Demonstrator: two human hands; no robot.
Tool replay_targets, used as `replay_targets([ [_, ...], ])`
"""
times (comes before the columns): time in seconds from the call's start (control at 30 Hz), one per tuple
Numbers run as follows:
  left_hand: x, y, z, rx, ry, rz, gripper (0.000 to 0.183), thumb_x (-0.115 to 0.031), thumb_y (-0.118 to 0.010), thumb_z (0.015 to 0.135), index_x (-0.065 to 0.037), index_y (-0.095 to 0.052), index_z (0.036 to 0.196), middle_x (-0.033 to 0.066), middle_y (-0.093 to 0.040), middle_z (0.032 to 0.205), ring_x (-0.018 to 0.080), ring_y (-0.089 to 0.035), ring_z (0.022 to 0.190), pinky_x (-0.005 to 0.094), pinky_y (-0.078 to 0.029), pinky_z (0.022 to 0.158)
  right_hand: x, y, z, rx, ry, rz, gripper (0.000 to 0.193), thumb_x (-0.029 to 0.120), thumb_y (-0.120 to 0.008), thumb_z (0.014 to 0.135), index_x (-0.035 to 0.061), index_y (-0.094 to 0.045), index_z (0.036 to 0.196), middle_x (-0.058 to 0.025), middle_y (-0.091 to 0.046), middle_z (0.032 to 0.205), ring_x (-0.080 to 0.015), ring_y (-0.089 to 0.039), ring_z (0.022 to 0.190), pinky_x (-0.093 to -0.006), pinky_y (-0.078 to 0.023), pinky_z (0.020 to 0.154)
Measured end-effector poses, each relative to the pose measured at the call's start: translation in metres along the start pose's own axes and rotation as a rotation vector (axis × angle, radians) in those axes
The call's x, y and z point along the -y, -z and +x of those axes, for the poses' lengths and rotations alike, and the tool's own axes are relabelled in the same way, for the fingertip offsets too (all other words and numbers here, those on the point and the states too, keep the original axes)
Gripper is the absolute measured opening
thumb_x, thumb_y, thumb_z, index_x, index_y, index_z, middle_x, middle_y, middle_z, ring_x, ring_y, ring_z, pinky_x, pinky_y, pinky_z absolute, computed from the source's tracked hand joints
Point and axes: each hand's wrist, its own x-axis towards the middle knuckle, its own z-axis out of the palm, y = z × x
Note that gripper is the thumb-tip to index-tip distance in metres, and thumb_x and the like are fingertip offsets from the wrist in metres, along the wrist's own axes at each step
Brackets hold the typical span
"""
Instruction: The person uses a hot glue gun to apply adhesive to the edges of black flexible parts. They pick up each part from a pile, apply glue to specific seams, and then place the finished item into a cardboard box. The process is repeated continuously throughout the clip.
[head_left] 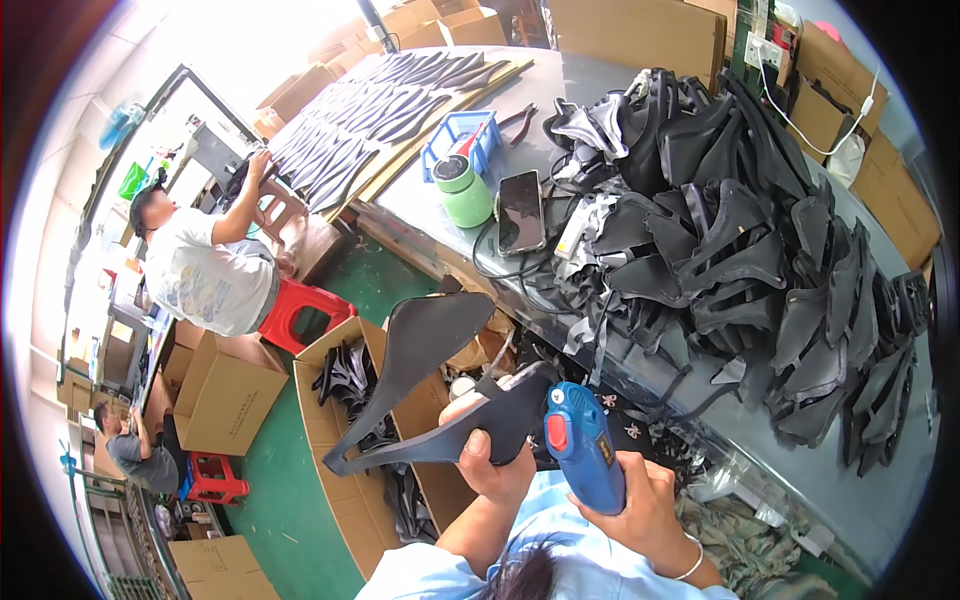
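My left hand (496,468) is closed on a black, V-shaped moulded piece (430,345), its thumb pressed on the lower arm. The piece has two broad curved lobes that meet in a narrow point at the left. My right hand (640,500) wraps round the handle of a blue handheld power tool (585,462) with a red button. The tool's head is close to the right end of the black piece. I cannot tell whether they touch. Beneath the piece stands an open cardboard box (335,480) with similar black pieces inside.
On the metal table (700,385) lies a large heap of black moulded pieces (720,240). A phone (520,212), a green bottle (462,190), a blue basket (475,135) and pliers (522,122) lie farther back. A person (205,255) sits at the left by a red stool (300,310).
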Motion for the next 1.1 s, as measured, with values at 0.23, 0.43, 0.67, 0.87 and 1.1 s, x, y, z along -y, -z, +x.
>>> replay_targets([
  [0.23,-0.037,0.006,0.029,0.017,0.213,0.253,0.045,-0.029,-0.052,0.074,0.005,-0.051,0.103,0.0172,-0.059,0.086,0.0277,-0.061,0.076,0.0393,-0.05,0.072,-0.012,0.01,-0.005,-0.018,0.079,-0.167,0.057,0.018,-0.081,0.058,-0.0007,-0.05,0.101,-0.0115,-0.06,0.067,-0.028,-0.059,0.055,-0.0366,-0.046,0.055],
  [0.43,-0.058,-0.001,0.044,0.1,0.382,0.303,0.041,-0.023,-0.052,0.076,0.008,-0.053,0.103,0.0186,-0.061,0.087,0.0268,-0.062,0.07,0.0346,-0.052,0.06,-0.023,0.004,-0.014,0.001,0.071,-0.188,0.054,0.016,-0.081,0.06,-0.0035,-0.052,0.101,-0.0123,-0.06,0.066,-0.0279,-0.058,0.054,-0.0353,-0.045,0.058],
  [0.67,-0.073,-0.018,0.041,0.15,0.326,0.485,0.04,-0.017,-0.055,0.073,0.009,-0.055,0.102,0.0187,-0.062,0.091,0.0247,-0.063,0.077,0.0324,-0.052,0.072,-0.021,0.002,-0.013,0.008,0.103,-0.204,0.049,0.015,-0.079,0.062,-0.004,-0.053,0.099,-0.0109,-0.058,0.063,-0.0259,-0.057,0.052,-0.0344,-0.045,0.057],
  [0.87,-0.077,-0.014,0.039,0.31,0.438,0.607,0.036,-0.011,-0.056,0.072,0.009,-0.056,0.102,0.0154,-0.063,0.094,0.02,-0.061,0.087,0.0309,-0.048,0.079,-0.02,-0.003,-0.016,0.022,0.121,-0.221,0.049,0.014,-0.078,0.061,-0.0036,-0.053,0.1,-0.0097,-0.056,0.061,-0.0253,-0.055,0.05,-0.0348,-0.044,0.055],
  [1.1,-0.063,0.062,0.037,-0.056,0.529,0.495,0.028,-0.01,-0.057,0.088,0.0,-0.051,0.113,0.0093,-0.061,0.1,0.0186,-0.063,0.087,0.0319,-0.055,0.069,-0.021,-0.007,-0.013,0.028,0.064,-0.154,0.052,0.014,-0.08,0.057,-0.0025,-0.053,0.098,-0.0118,-0.057,0.061,-0.0292,-0.057,0.053,-0.037,-0.045,0.056],
])
